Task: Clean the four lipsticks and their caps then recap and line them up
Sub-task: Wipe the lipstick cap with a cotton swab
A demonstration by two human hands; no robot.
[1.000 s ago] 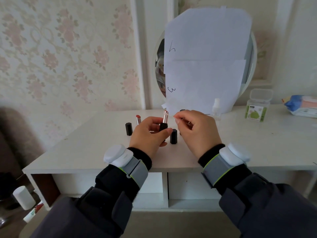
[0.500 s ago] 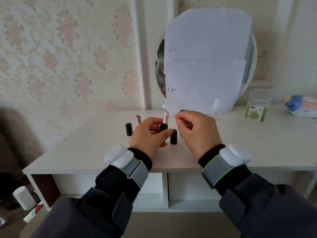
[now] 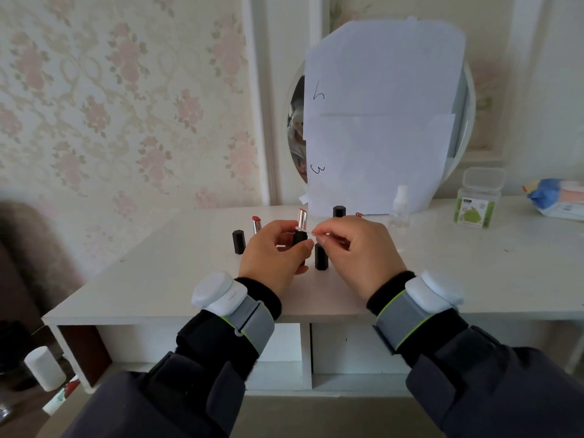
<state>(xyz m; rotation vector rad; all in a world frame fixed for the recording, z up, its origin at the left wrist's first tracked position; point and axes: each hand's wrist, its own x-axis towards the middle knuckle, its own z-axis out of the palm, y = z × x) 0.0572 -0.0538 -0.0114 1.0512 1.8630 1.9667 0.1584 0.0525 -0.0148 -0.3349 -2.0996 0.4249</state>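
Almost nothing has shifted over the last second: both hands hold the same pose above the dresser top (image 3: 151,273), so I read this as slow, fine wiping. My left hand (image 3: 273,252) curls round the black base of the open lipstick (image 3: 300,230), keeping it upright so its silver sleeve and pink tip stay exposed. My right hand (image 3: 354,248) has its fingers pinched together on something thin and pale, a swab I'd guess, though it's too small to be sure; its tip sits right at the tube's collar. Just beyond my left thumb a black cap (image 3: 321,257) stands on the white top, close by for recapping. Further left stand another cap (image 3: 239,242) and an uncapped red lipstick (image 3: 256,224). Behind my right hand are a third cap (image 3: 338,211) and a red tip mostly hidden. Farther back stand a small spray bottle (image 3: 399,207), a clear lidded box (image 3: 478,197) and the paper-covered mirror (image 3: 469,99)
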